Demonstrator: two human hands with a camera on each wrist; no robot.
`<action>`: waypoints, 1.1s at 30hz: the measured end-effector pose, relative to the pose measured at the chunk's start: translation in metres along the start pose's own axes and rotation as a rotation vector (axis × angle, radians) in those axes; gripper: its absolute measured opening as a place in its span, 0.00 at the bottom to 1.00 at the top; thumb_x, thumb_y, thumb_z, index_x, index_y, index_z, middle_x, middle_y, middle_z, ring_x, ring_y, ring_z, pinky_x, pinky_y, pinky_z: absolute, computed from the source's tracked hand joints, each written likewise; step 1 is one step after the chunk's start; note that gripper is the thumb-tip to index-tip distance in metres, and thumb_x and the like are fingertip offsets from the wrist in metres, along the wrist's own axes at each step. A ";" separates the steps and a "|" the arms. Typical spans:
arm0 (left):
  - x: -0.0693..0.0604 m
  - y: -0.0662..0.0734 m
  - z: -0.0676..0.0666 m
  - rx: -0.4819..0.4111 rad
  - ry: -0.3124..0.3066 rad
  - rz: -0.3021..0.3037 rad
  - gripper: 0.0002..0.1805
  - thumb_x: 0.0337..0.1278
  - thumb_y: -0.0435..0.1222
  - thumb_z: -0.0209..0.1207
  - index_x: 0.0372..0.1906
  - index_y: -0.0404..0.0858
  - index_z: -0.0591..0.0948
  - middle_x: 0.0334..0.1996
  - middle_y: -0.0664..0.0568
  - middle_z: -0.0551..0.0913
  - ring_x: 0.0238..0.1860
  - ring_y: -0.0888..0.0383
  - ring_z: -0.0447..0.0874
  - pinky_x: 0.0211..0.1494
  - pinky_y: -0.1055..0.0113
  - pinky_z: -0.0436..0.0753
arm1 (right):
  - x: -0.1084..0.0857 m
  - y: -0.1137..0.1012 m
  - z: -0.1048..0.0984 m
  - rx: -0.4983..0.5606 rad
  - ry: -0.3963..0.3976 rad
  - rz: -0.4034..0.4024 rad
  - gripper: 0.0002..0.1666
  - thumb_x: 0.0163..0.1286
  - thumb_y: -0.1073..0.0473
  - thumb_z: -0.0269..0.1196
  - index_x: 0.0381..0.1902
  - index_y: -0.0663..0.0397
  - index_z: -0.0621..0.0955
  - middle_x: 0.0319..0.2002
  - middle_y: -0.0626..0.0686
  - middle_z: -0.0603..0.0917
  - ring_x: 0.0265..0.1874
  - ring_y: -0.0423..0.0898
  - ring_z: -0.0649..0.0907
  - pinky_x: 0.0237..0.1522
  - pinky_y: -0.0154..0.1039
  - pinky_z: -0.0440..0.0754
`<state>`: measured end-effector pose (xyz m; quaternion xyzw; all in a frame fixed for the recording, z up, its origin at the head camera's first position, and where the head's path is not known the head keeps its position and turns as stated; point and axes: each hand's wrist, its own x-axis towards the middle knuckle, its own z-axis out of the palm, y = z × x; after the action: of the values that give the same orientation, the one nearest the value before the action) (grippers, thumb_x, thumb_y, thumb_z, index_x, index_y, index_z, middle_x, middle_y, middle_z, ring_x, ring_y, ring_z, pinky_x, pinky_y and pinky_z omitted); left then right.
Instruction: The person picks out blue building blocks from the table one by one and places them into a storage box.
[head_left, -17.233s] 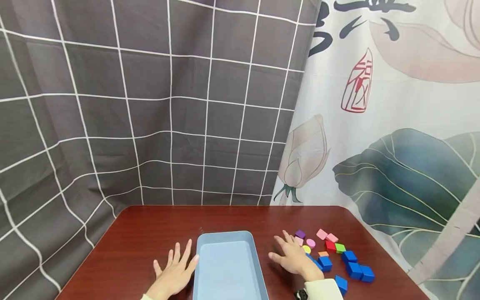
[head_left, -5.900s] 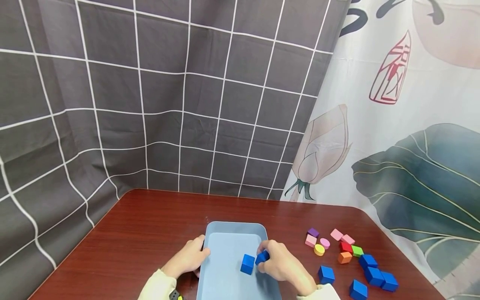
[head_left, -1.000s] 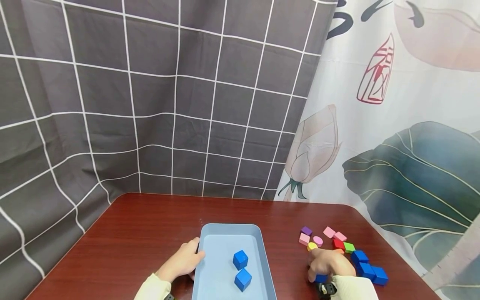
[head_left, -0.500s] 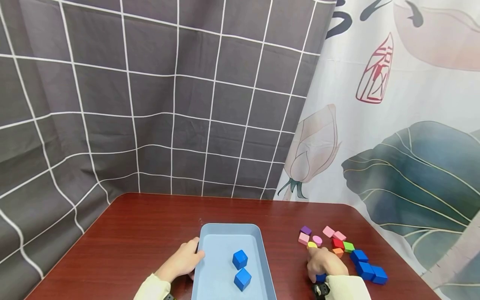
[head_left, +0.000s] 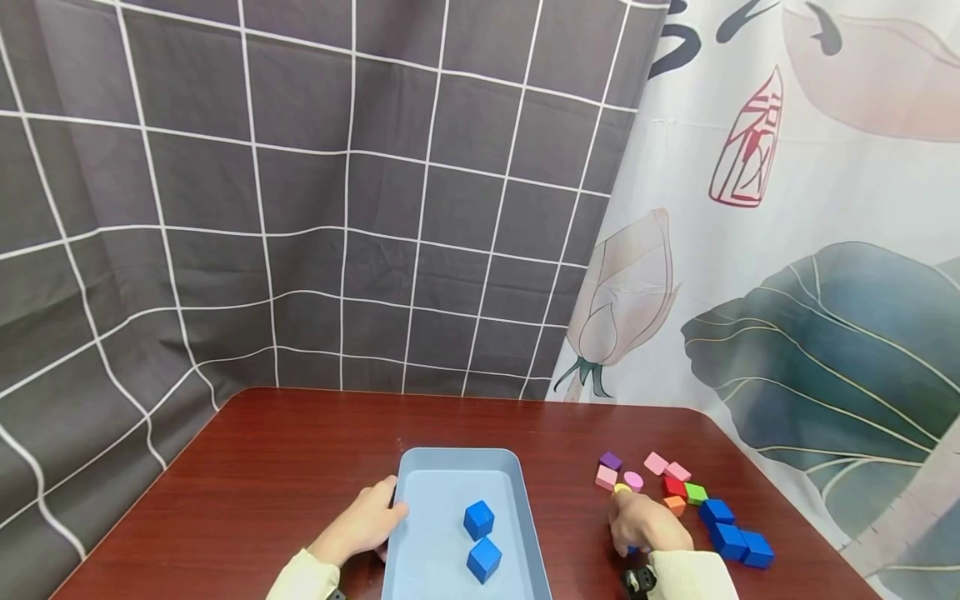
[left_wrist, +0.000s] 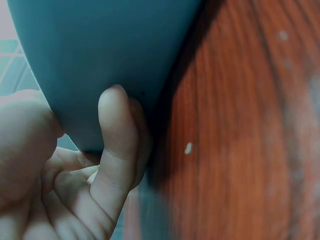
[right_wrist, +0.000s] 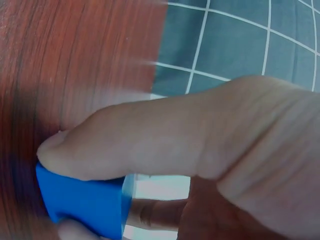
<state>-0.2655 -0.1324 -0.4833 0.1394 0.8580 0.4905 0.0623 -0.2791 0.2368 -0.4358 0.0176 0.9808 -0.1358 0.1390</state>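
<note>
Beside the tray, my left hand (head_left: 366, 521) grips the left wall of the light blue tray (head_left: 438, 492), thumb over the rim. In the left wrist view, fingers (left_wrist: 117, 125) press the tray's outer side (left_wrist: 105, 55). Two blue cubes (head_left: 478, 520) lie inside the tray, one behind the other. My right hand (head_left: 648, 523) is low over the table right of the tray. It pinches a blue cube (right_wrist: 82, 197), seen clearly in the right wrist view but mostly hidden from the head camera.
Three blue cubes (head_left: 727, 542) stand right of my right hand. Beyond it lie a yellow disc (head_left: 622, 487), a pink disc (head_left: 633, 481), and orange (head_left: 675, 505), red (head_left: 675, 487), green (head_left: 696, 494), pink (head_left: 606, 477) and purple (head_left: 611, 460) blocks. A grey checked curtain (head_left: 300, 250) hangs behind the table.
The tray was bare at first, with both hands on the table. Later my right hand placed a second blue cube there. In the last second it has shifted slightly left beside the pieces.
</note>
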 end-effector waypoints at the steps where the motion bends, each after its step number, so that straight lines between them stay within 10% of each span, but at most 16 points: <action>1: 0.000 0.000 0.000 -0.002 -0.002 0.001 0.15 0.60 0.31 0.46 0.48 0.24 0.67 0.25 0.44 0.77 0.10 0.56 0.77 0.11 0.63 0.78 | 0.000 0.000 0.000 0.004 0.008 -0.007 0.14 0.40 0.73 0.68 0.24 0.56 0.76 0.21 0.54 0.73 0.18 0.48 0.73 0.15 0.30 0.72; 33: -0.001 0.002 0.000 -0.007 -0.006 0.004 0.13 0.60 0.31 0.46 0.45 0.25 0.68 0.22 0.46 0.76 0.10 0.56 0.76 0.11 0.63 0.78 | -0.022 -0.059 -0.009 0.132 0.120 -0.421 0.09 0.46 0.67 0.65 0.26 0.52 0.78 0.22 0.49 0.73 0.25 0.48 0.72 0.22 0.40 0.74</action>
<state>-0.2639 -0.1323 -0.4815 0.1421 0.8557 0.4933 0.0644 -0.2645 0.1823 -0.4063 -0.1703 0.9583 -0.2245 0.0474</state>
